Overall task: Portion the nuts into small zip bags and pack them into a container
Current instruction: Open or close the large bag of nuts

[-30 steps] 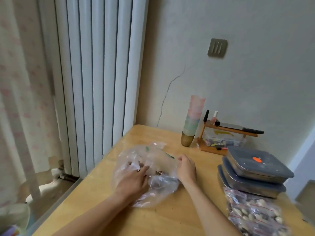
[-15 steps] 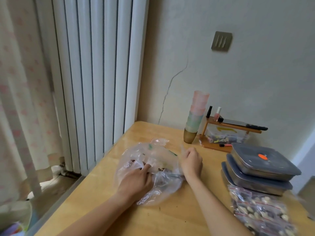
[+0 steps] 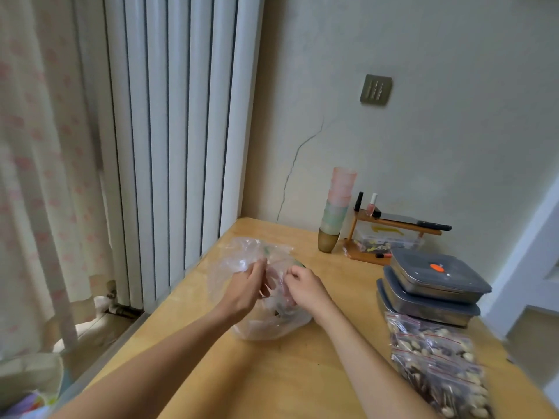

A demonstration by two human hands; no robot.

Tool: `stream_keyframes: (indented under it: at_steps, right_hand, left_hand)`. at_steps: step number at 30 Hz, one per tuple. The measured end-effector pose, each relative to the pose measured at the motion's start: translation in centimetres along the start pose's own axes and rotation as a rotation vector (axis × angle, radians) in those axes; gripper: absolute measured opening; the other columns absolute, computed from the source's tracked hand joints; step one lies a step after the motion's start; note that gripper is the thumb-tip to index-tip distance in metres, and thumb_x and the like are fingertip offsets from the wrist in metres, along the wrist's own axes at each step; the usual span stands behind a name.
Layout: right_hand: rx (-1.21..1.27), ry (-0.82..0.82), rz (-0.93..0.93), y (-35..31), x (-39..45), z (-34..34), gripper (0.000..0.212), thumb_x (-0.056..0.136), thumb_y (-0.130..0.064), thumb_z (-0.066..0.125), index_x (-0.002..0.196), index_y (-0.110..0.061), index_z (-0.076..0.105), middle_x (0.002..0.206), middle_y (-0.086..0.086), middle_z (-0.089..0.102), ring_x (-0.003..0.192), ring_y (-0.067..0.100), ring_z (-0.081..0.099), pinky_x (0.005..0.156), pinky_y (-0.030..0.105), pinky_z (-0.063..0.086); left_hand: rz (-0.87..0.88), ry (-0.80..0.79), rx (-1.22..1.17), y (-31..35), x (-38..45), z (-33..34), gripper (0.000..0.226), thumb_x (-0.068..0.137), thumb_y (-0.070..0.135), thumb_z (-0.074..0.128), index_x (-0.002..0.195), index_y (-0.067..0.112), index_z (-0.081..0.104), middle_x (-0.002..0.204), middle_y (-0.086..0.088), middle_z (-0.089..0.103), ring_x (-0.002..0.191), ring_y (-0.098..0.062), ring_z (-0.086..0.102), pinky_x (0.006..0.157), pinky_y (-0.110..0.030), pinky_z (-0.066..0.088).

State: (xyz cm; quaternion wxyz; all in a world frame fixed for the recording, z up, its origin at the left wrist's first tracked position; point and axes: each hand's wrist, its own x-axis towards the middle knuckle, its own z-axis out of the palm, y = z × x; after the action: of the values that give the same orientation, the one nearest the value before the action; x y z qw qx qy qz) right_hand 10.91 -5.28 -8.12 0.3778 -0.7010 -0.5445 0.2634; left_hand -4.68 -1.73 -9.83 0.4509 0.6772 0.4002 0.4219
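Note:
A large crumpled clear plastic bag lies on the wooden table, with a few nuts visible low inside it. My left hand grips the bag's plastic near its top. My right hand pinches the plastic just to the right, the two hands close together. Several small zip bags filled with nuts lie in a pile at the right. Behind that pile stand two stacked grey lidded containers, the top lid bearing an orange spot.
A stack of pastel cups stands at the back by the wall. Beside it is a small wooden rack with bottles and a knife. A white radiator runs along the table's left edge, with curtain and floor beyond.
Both hands have come together and lifted the bag's plastic; the left hand moved up from inside the bag, the right moved in from the bag's right edge.

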Motion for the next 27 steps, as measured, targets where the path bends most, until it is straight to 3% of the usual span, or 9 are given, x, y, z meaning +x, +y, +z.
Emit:
stream_keyframes:
  at_steps: [3, 6, 9, 12, 14, 17, 20, 24, 27]
  right_hand:
    - [-0.1, 0.089, -0.025, 0.0, -0.2, 0.3, 0.027, 0.097, -0.018, 0.048, 0.075, -0.017, 0.064, 0.069, -0.002, 0.067, 0.06, 0.012, 0.06, 0.061, 0.022, 0.055]
    - [-0.182, 0.086, -0.069, -0.2, -0.5, 0.5, 0.026, 0.097, -0.016, 0.051, 0.077, -0.022, 0.065, 0.076, -0.005, 0.067, 0.068, 0.012, 0.059, 0.056, 0.012, 0.043]
    - [-0.196, 0.258, -0.113, -0.4, -0.7, 0.9, 0.017, 0.096, -0.013, 0.056, 0.097, -0.022, 0.069, 0.101, -0.006, 0.064, 0.091, 0.013, 0.06, 0.079, 0.023, 0.048]
    - [-0.102, 0.415, -0.323, -1.1, -1.4, 0.7, 0.016, 0.091, -0.004, 0.058, 0.089, -0.018, 0.067, 0.094, -0.007, 0.061, 0.081, 0.007, 0.056, 0.074, 0.018, 0.043]
    - [-0.133, 0.359, -0.472, -1.8, -1.7, 0.5, 0.019, 0.09, -0.002, 0.058, 0.089, -0.018, 0.068, 0.095, -0.01, 0.061, 0.075, 0.0, 0.054, 0.071, 0.01, 0.04]
    - [-0.224, 0.207, -0.578, -2.2, -1.9, 0.3, 0.022, 0.091, -0.005, 0.059, 0.091, -0.023, 0.07, 0.099, -0.011, 0.062, 0.07, -0.007, 0.046, 0.071, 0.011, 0.037]
    - [-0.261, 0.139, -0.553, -2.2, -1.7, 0.0, 0.02, 0.091, -0.007, 0.061, 0.093, -0.025, 0.07, 0.093, -0.012, 0.061, 0.068, -0.007, 0.047, 0.071, 0.015, 0.04]
    - [-0.241, 0.187, -0.522, -2.1, -1.6, -0.1, 0.01, 0.093, -0.017, 0.069, 0.1, -0.021, 0.064, 0.096, -0.016, 0.056, 0.078, -0.001, 0.05, 0.075, 0.016, 0.043]
    - [-0.227, 0.2, -0.518, -2.0, -1.6, -0.2, 0.011, 0.091, -0.017, 0.071, 0.095, -0.021, 0.061, 0.098, -0.013, 0.058, 0.075, -0.002, 0.049, 0.07, 0.013, 0.039]
  left_hand:
    - [-0.011, -0.011, 0.049, 0.7, -0.4, -0.8, 0.043, 0.103, 0.047, 0.046, 0.089, 0.018, 0.074, 0.082, -0.003, 0.073, 0.068, -0.013, 0.068, 0.052, -0.025, 0.049]
    - [-0.004, -0.019, 0.18, 1.2, -0.4, -1.3, 0.021, 0.094, 0.032, 0.059, 0.086, 0.02, 0.075, 0.081, 0.001, 0.074, 0.07, -0.014, 0.07, 0.05, -0.025, 0.051]
    - [-0.054, -0.004, 0.195, 1.5, -0.2, -1.5, 0.015, 0.094, 0.025, 0.064, 0.087, 0.019, 0.076, 0.082, -0.001, 0.075, 0.077, -0.019, 0.073, 0.06, -0.03, 0.06]
    - [-0.089, 0.002, 0.193, 1.6, 0.0, -1.5, 0.013, 0.092, 0.026, 0.069, 0.085, 0.018, 0.076, 0.079, -0.001, 0.076, 0.077, -0.02, 0.074, 0.069, -0.042, 0.063]
    - [-0.084, -0.002, 0.209, 1.6, 0.1, -1.5, 0.013, 0.089, 0.026, 0.07, 0.082, 0.017, 0.075, 0.078, -0.003, 0.075, 0.072, -0.016, 0.072, 0.066, -0.043, 0.061]
    - [-0.076, -0.029, 0.215, 1.9, 0.2, -1.6, 0.015, 0.087, 0.027, 0.067, 0.078, 0.015, 0.069, 0.081, -0.007, 0.073, 0.07, -0.012, 0.068, 0.06, -0.033, 0.057]
    - [-0.118, -0.036, 0.145, 1.7, 0.5, -1.8, 0.019, 0.088, 0.031, 0.067, 0.083, 0.013, 0.068, 0.084, -0.005, 0.068, 0.073, -0.014, 0.065, 0.059, -0.024, 0.049]
    - [-0.109, -0.051, 0.1, 1.1, 0.8, -2.1, 0.031, 0.089, 0.038, 0.067, 0.089, 0.008, 0.069, 0.088, -0.011, 0.07, 0.075, -0.016, 0.061, 0.066, -0.027, 0.049]
    - [-0.087, -0.087, 0.111, 0.5, 1.0, -2.5, 0.039, 0.089, 0.048, 0.07, 0.078, 0.013, 0.056, 0.074, -0.005, 0.058, 0.072, -0.017, 0.054, 0.066, -0.03, 0.045]
